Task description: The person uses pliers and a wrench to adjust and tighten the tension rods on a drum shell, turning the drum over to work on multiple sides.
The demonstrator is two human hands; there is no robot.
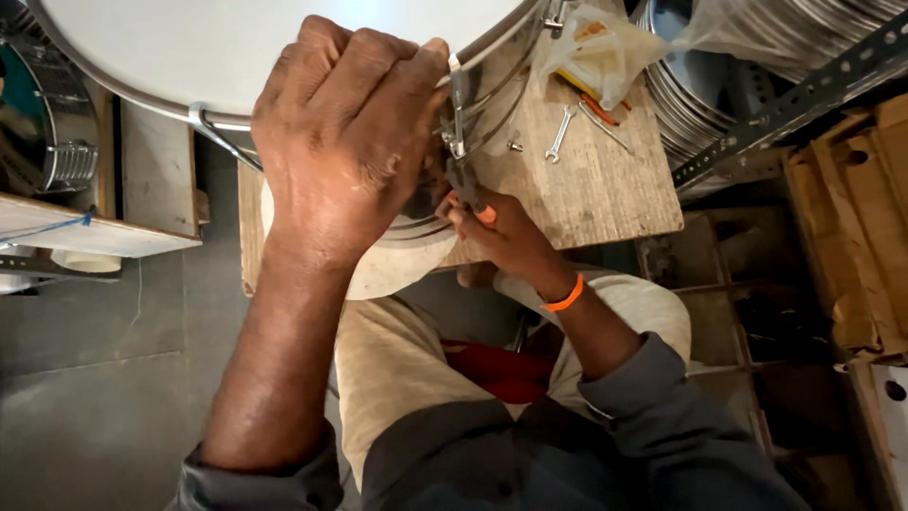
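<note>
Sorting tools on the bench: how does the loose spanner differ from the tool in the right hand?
The spanner lies free on the wooden board; the pliers-like tool is gripped by the right hand at the drum's rim. The spanner is bare silver; the tool is dark with an orange handle tip. Both look metal.

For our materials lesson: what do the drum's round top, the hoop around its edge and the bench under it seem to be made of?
Round white drum top: smooth and matt, probably plastic film or skin.
Shiny silver hoop around the drum's edge: polished metal, judging by its bright reflections.
Pale workbench board: bare unfinished wood, with visible grain and scuffs.
</note>
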